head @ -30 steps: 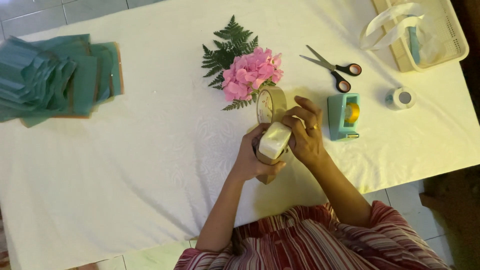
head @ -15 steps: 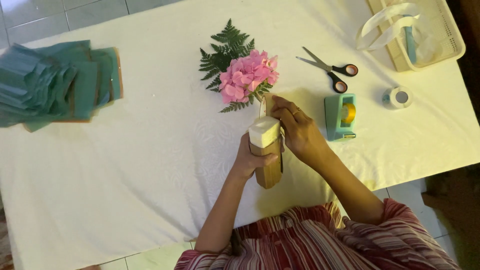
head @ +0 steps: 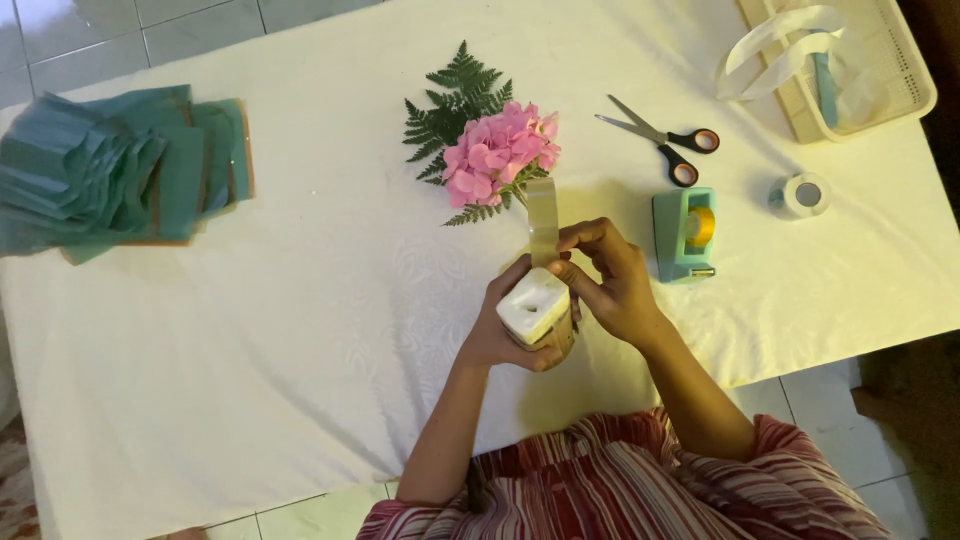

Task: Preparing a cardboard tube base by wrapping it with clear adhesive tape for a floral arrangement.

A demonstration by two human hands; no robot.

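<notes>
a: what do we have in the grip?

b: our left hand (head: pixel 500 335) wraps around a white block (head: pixel 533 305), fingers closed on its side, its square end with a small hole turned up toward us. our right hand (head: pixel 612 285) pinches a tape strip (head: pixel 542 215) against the block's top edge, thumb and fingertips together on it.

a: and the strip itself?

b: it rises from the block toward the flowers, clear and shiny. below the block we see something tan, but we cannot tell what it is.

a: where is the block?

b: held over the near middle of the white table (head: pixel 300 330), just in front of the pink flowers (head: pixel 497 150), which lie on green fern (head: pixel 455 100).

a: what lies around us?

b: just right of our right hand stands 1 teal dispenser (head: pixel 684 235) with a yellow roll. beyond it lie scissors (head: pixel 660 140) with black and red handles. further right sits 1 small white roll (head: pixel 800 195), and a cream basket (head: pixel 900 95) holding white ribbon (head: pixel 770 50) fills the far right corner. well apart, at the far left, lies a stack of teal paper (head: pixel 110 170).
</notes>
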